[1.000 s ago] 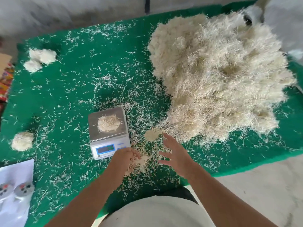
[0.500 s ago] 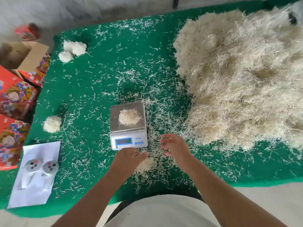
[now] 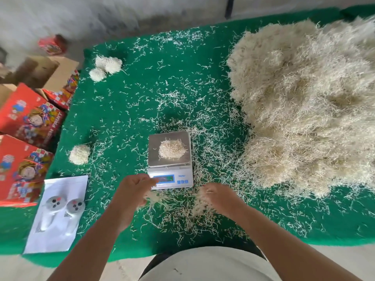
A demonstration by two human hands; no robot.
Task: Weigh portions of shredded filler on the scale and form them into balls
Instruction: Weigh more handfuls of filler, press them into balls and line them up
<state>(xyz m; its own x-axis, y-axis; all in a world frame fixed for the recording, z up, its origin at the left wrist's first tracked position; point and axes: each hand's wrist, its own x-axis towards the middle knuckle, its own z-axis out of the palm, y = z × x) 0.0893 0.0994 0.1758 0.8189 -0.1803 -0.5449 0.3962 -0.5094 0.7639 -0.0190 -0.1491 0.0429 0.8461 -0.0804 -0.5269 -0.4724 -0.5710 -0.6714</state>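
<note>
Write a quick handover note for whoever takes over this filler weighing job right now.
Left hand: holds a small tuft of filler in front of the scale.
Right hand: gathering loose shreds; grip blurred.
A portion sits on the scale pan, not yet balled.
Done: one ball at the mat's left, more balls at the far left.
Left: adjust the portion, ball it, repeat from the big pile.

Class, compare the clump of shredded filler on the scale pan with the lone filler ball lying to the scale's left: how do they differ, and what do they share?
The clump on the scale sits raised on the metal pan; the lone ball rests directly on the green mat. The clump is loose, flattish and ragged, with strands sticking out; the lone ball is compact and rounder. The clump looks wider than the ball. Both are the same pale, straw-like shredded filler, and neither hand touches them.
</note>
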